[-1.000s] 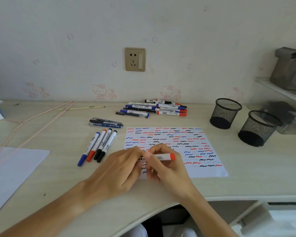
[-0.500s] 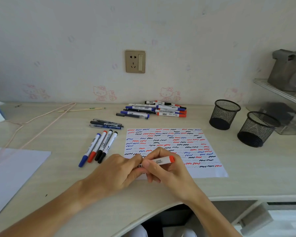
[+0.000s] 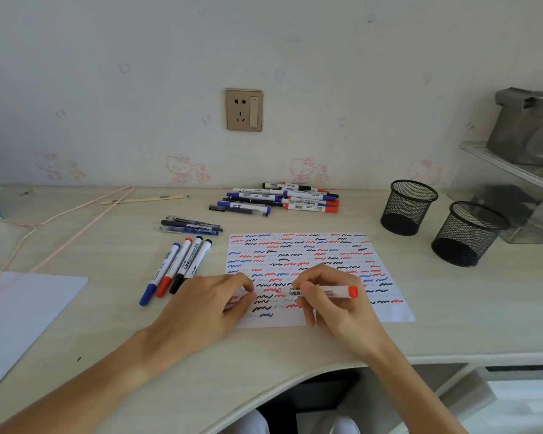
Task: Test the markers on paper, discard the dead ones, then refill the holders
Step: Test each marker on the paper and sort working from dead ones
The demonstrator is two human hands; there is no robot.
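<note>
Red marker: a slim white-barrelled marker (image 3: pixel 322 291) with a red end cap lies nearly level just above the test sheet, its tip pointing left over the lower rows of squiggles.
Right hand: the right hand (image 3: pixel 333 300) pinches the barrel near the tip end, fingers curled round it in a writing hold.
Left hand: the left hand (image 3: pixel 215 303) rests on the sheet's left edge, fingers curled with the tips drawn together; whether it holds a cap I cannot tell.
Handling: the marker looks light, rigid and smooth-sided, likely to roll if laid down loose; the printed mid-barrel seems the surest place for a grip, clear of the inked tip.
Test sheet: white paper (image 3: pixel 386 303) covered in red, blue and black wavy marks lies flat on the desk (image 3: pixel 452 324); thin and prone to slide, hence the steadying hand.
Sorted markers: four markers (image 3: pixel 179 267) lie side by side left of the sheet, with dark pens (image 3: pixel 192 225) above them.
Untested pile: a heap of markers (image 3: pixel 282 198) sits near the wall.
Holders: two black mesh cups (image 3: pixel 408 206) (image 3: pixel 467 233) stand to the right, showing nothing inside.
</note>
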